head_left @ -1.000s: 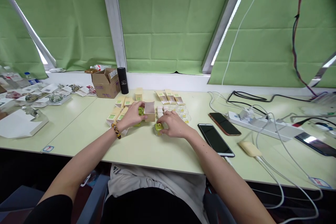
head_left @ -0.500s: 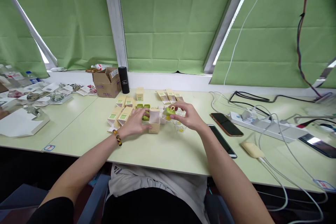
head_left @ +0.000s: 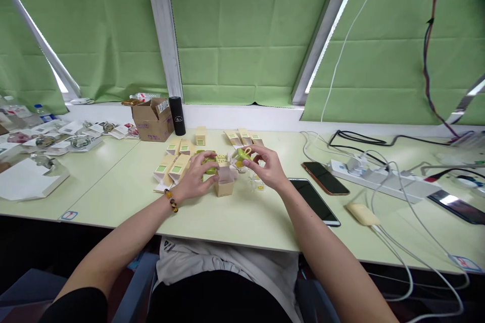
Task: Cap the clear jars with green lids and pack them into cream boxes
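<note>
My right hand (head_left: pixel 267 166) pinches a small clear container with a green cap and a yellow loop (head_left: pixel 241 154), held just above and to the right of a small open cream box (head_left: pixel 225 188). My left hand (head_left: pixel 197 176), a beaded bracelet at its wrist, has its thumb and forefinger curved against the left edge of that box. The box's flap stands up and its mouth faces upward. Green-capped pieces (head_left: pixel 209 158) show partly behind my left fingers. Clear pieces with yellow centres (head_left: pixel 259 184) lie under my right hand.
Several cream boxes with green labels (head_left: pixel 178 167) stand left of my left hand, and more cream boxes (head_left: pixel 244 136) lie behind. A cardboard carton (head_left: pixel 153 123) and a black cylinder (head_left: pixel 177 116) stand at the back. On the right are phones (head_left: pixel 326 178), a power strip (head_left: pixel 371 176) and cables.
The small box has turned and tilted a little under my left hand. The green-capped container in my right hand has tipped and moved slightly left, nearer the box's mouth.
</note>
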`<state>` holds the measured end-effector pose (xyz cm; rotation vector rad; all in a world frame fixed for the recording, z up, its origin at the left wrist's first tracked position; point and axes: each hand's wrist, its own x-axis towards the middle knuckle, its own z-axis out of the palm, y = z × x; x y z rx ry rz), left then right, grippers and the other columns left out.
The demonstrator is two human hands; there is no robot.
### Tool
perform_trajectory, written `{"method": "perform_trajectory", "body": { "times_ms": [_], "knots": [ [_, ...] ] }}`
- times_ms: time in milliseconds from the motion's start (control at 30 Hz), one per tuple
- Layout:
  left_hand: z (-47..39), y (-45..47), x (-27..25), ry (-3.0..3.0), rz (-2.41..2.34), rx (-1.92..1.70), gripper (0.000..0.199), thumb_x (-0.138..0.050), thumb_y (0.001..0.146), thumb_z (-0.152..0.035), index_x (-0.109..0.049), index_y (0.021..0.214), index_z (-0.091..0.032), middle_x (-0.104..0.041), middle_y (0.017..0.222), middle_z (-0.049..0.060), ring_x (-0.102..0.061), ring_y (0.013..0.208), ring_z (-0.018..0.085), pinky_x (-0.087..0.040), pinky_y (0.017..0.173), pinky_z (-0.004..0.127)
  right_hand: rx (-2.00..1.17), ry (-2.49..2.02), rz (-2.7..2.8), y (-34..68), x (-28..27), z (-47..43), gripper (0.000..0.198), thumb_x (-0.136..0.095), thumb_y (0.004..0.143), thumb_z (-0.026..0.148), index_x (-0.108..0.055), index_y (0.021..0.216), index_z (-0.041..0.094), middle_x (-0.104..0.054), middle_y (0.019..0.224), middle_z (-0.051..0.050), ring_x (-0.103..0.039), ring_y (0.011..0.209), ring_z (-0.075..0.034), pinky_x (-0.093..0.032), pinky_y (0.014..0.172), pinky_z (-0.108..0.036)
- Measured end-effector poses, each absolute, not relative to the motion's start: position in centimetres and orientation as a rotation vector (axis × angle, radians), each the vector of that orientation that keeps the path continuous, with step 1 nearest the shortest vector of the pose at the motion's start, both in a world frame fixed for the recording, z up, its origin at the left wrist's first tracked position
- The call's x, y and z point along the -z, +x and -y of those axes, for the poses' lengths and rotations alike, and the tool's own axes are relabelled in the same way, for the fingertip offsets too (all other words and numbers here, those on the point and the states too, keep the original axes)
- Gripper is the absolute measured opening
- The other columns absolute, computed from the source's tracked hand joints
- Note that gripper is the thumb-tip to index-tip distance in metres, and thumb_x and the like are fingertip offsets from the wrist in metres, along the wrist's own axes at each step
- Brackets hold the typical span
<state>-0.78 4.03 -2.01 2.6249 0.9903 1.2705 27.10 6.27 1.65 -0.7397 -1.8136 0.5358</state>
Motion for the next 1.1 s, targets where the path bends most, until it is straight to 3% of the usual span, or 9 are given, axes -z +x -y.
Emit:
{"method": "perform_trajectory", "body": {
  "times_ms": [133,267,500,667,933,1100],
  "knots": [
    [-4.1,-0.1,2.3,2.599,-0.935,-1.295,0.023,-0.060,0.106,-0.034,-0.079,0.113,-0.024,-0.063,0.146,0.013,-0.060,0.136,0.029,-0.046,0.115,0.051,-0.553,-0.701,1.793,26.4,-1.4,-5.7,0.036,-0.076,0.092,0.055,-0.077,0.108,0.023,-0.076,0.117,-0.010,-0.070,0.095,-0.023,-0.054,0.062,-0.029],
    [-4.4,0.5,3.0,2.517,-1.005,-1.369,0.025,-0.061,0.106,-0.038,-0.080,0.113,-0.023,-0.077,0.123,0.012,-0.070,0.118,0.027,-0.052,0.107,0.048,-0.598,-0.644,1.791,25.2,-0.8,-5.2,0.040,-0.073,0.095,0.057,-0.075,0.118,0.024,-0.073,0.120,-0.010,-0.070,0.093,-0.022,-0.056,0.062,-0.029],
    [-4.7,0.6,3.2,2.245,-1.042,-1.289,0.031,-0.064,0.102,-0.044,-0.077,0.115,-0.019,-0.078,0.116,0.012,-0.070,0.110,0.028,-0.055,0.100,0.042,-0.642,-0.656,1.838,23.5,0.7,-5.0,0.040,-0.066,0.101,0.055,-0.072,0.125,0.025,-0.069,0.122,-0.011,-0.072,0.090,-0.020,-0.056,0.062,-0.028],
    [-5.2,0.3,3.3,2.088,-0.972,-1.274,0.033,-0.064,0.096,-0.029,-0.074,0.125,-0.017,-0.078,0.117,0.011,-0.071,0.110,0.026,-0.057,0.101,0.039,-0.554,-0.654,1.915,23.6,0.7,-5.1,0.035,-0.065,0.101,0.050,-0.072,0.125,0.025,-0.071,0.123,-0.011,-0.069,0.081,-0.017,-0.054,0.057,-0.027],
    [-5.7,-0.1,3.6,2.016,-0.915,-1.237,0.067,-0.053,0.074,-0.007,-0.070,0.137,-0.018,-0.075,0.119,0.010,-0.069,0.107,0.023,-0.057,0.100,0.039,-0.521,-0.759,1.954,24.4,0.9,-5.8,0.035,-0.073,0.093,0.041,-0.069,0.124,0.025,-0.075,0.117,-0.009,-0.069,0.076,-0.017,-0.051,0.060,-0.030],
    [-5.5,-0.1,3.4,2.037,-0.935,-1.220,0.069,-0.052,0.072,-0.007,-0.069,0.138,-0.019,-0.074,0.125,0.010,-0.067,0.109,0.023,-0.055,0.104,0.042,-0.431,-0.808,2.049,24.2,1.2,-5.6,0.027,-0.073,0.088,0.028,-0.065,0.113,0.026,-0.073,0.092,-0.002,-0.066,0.073,-0.019,-0.048,0.065,-0.031]
  ]
}}
